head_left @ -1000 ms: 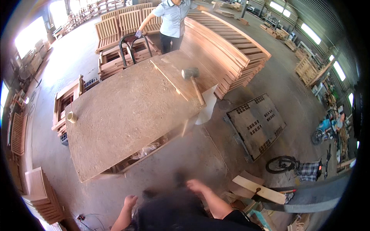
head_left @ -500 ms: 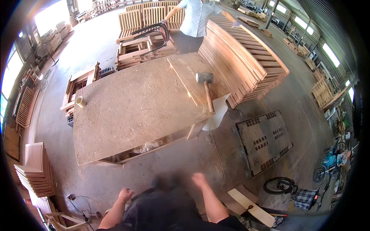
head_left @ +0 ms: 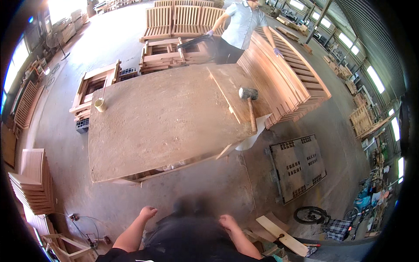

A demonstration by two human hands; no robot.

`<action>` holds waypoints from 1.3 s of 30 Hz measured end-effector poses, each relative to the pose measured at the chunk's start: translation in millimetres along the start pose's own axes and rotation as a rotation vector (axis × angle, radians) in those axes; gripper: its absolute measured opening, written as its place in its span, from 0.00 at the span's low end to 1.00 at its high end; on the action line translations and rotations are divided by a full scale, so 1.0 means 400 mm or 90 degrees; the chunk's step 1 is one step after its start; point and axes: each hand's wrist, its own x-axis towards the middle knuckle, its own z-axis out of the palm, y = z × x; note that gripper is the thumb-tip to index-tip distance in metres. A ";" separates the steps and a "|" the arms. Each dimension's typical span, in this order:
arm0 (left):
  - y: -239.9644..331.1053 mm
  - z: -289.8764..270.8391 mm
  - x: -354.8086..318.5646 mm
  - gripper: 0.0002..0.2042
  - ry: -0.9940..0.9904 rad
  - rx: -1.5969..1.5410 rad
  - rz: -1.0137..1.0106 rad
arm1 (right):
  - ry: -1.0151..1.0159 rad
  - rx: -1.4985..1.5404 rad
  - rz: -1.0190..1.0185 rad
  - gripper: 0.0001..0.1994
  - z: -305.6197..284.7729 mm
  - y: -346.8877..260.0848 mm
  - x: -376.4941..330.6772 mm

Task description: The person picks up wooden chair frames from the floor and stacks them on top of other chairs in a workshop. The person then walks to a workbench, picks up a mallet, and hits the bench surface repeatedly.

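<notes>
My left hand [head_left: 149, 212] hangs at my side, short of the near edge of a worn wooden worktable [head_left: 152, 131]. Its fingers are loosely curled, with nothing visible in them. On the other side, my right hand [head_left: 228, 221] is held low in front of my body, also loosely closed and apparently holding nothing. Neither hand touches the table. A mallet [head_left: 248, 93] with a metal-grey head and wooden handle lies on a board at the table's right end. A small pot [head_left: 100, 105] with a thin stick in it stands near the left edge.
Beyond the table a co-worker [head_left: 242, 26] in a light shirt holds a black frame [head_left: 194, 42] beside stacked slatted wooden panels [head_left: 279, 74]. A black pallet [head_left: 299, 166] lies on the floor at right. Slatted panels [head_left: 35, 179] are stacked at left; a plank [head_left: 281, 236] lies near my right.
My view has shifted, so the table sits farther right and lower. My right hand has dropped closer to my body. The co-worker has lowered the black frame and leaned toward the stacked panels.
</notes>
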 end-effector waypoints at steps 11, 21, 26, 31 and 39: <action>0.118 -0.043 0.024 0.14 -0.048 -0.342 -0.151 | 0.180 0.187 -0.034 0.16 0.077 0.113 0.076; 0.238 -0.196 0.233 0.30 -0.067 -0.662 -0.082 | 0.293 0.378 -0.123 0.21 -0.408 -0.087 0.382; 0.466 -0.219 0.333 0.23 -0.006 -0.859 -0.324 | 0.534 0.432 -0.131 0.18 -0.650 -0.119 0.837; 0.717 -0.152 0.421 0.23 0.062 -0.729 -0.275 | 0.579 0.707 0.020 0.18 -0.808 -0.235 1.001; 0.844 -0.084 0.525 0.22 0.067 -0.700 -0.258 | 0.365 0.767 0.096 0.17 -0.958 -0.209 1.076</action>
